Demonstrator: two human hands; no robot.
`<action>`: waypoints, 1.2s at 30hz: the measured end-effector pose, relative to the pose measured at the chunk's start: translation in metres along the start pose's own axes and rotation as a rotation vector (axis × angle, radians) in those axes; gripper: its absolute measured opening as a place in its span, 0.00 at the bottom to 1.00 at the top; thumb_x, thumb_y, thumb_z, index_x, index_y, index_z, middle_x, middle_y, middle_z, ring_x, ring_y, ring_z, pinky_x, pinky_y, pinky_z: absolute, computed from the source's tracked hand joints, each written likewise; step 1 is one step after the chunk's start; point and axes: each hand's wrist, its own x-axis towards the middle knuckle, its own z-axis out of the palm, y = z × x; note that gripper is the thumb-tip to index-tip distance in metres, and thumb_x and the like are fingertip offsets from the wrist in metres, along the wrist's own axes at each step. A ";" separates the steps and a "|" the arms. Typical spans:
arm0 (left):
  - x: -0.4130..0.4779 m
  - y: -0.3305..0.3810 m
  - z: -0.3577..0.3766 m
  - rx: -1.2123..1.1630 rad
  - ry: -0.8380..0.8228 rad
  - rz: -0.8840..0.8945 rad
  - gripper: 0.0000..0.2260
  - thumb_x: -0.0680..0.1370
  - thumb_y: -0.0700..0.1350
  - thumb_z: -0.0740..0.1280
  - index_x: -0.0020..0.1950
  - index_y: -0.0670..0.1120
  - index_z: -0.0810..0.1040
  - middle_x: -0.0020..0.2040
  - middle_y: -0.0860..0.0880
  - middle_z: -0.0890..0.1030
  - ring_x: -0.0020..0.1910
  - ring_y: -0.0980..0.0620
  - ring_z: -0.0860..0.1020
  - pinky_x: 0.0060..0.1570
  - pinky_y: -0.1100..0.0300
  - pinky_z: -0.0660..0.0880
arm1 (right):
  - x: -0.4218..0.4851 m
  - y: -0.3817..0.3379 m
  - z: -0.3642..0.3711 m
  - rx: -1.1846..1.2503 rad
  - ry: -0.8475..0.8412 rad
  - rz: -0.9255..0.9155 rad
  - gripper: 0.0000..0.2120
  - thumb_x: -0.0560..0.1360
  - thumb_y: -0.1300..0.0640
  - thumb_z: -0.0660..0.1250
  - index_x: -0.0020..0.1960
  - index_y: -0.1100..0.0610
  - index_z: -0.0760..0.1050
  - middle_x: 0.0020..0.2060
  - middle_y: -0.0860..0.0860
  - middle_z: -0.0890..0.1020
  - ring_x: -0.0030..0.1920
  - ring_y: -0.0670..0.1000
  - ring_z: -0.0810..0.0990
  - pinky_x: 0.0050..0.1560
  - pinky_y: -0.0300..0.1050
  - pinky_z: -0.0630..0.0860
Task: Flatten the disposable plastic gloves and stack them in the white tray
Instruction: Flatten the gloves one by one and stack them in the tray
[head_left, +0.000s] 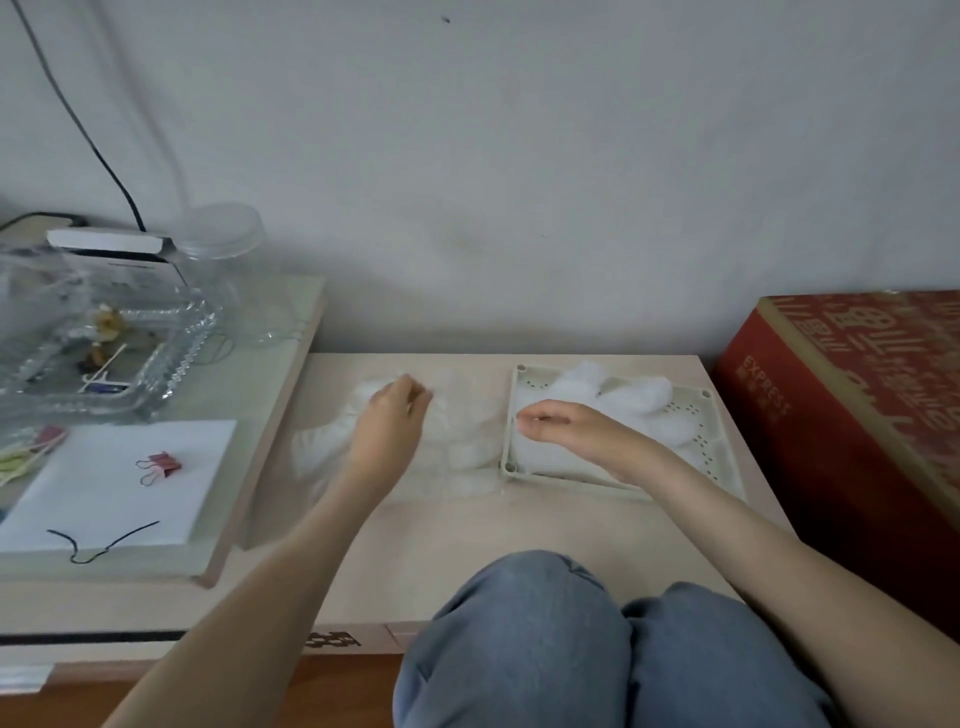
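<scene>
My left hand has its fingers bent down into the loose gloves. The blur keeps me from telling whether they pinch the thin plastic or only touch it. My right hand lies flat with the fingers straight and close together. It reaches across the near left rim of the white tray and rests on the plastic there. Behind it, the gloves in the tray puff up against the far wall. The loose gloves lie in a crumpled heap on the table, just left of the tray and touching its side. A red box stands right of the table. On the raised surface to the left I see a glass dish, a clear jar and a binder clip on white paper.
</scene>
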 end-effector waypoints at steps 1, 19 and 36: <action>0.003 0.015 -0.001 -0.058 0.024 0.040 0.07 0.80 0.44 0.62 0.45 0.42 0.75 0.42 0.49 0.78 0.41 0.50 0.73 0.40 0.60 0.62 | 0.001 -0.002 0.001 0.126 -0.034 0.002 0.18 0.77 0.43 0.63 0.62 0.50 0.74 0.60 0.42 0.75 0.60 0.41 0.73 0.62 0.40 0.65; 0.015 0.112 0.053 -0.587 -0.094 0.168 0.22 0.74 0.43 0.68 0.68 0.47 0.70 0.70 0.52 0.65 0.70 0.59 0.62 0.69 0.65 0.57 | -0.010 0.026 -0.044 1.349 0.123 -0.259 0.14 0.77 0.68 0.56 0.58 0.59 0.76 0.47 0.56 0.84 0.49 0.53 0.84 0.55 0.47 0.80; 0.031 0.096 0.126 -0.339 -0.312 -0.176 0.05 0.80 0.44 0.59 0.48 0.44 0.71 0.34 0.49 0.78 0.29 0.52 0.72 0.28 0.62 0.68 | 0.004 0.110 -0.072 0.714 0.260 0.095 0.45 0.70 0.68 0.73 0.74 0.44 0.51 0.64 0.55 0.74 0.52 0.51 0.82 0.45 0.44 0.80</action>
